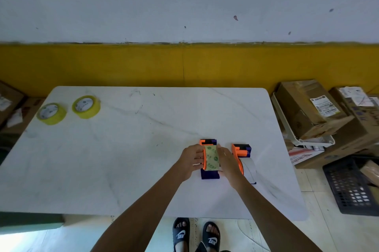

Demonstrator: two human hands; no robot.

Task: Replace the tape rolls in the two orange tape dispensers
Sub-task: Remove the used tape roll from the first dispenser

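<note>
A white marble-patterned desk [123,159] stands against a wall painted white above a yellow band, with cardboard boxes [311,112] and a dark plastic crate [352,188] on the floor past its right edge; what the crate holds is too unclear to name. Near the desk's front right part, the first orange tape dispenser [209,159] lies with its long axis running from the front edge toward the back edge, its worn tape roll [212,158] seated in it. The left hand [191,161] presses against the dispenser's orange side plate, and the right hand [227,162] presses the roll's open side; the fingers of both are curled closed around the unit, clamping it between them. The second orange dispenser [242,154] lies just beside the right hand, toward the right edge, untouched. Two fresh yellow tape rolls [86,107] sit flat near the back left corner, well apart from both hands, the left hand being nearer. Pulling the old roll off likely comes next.
</note>
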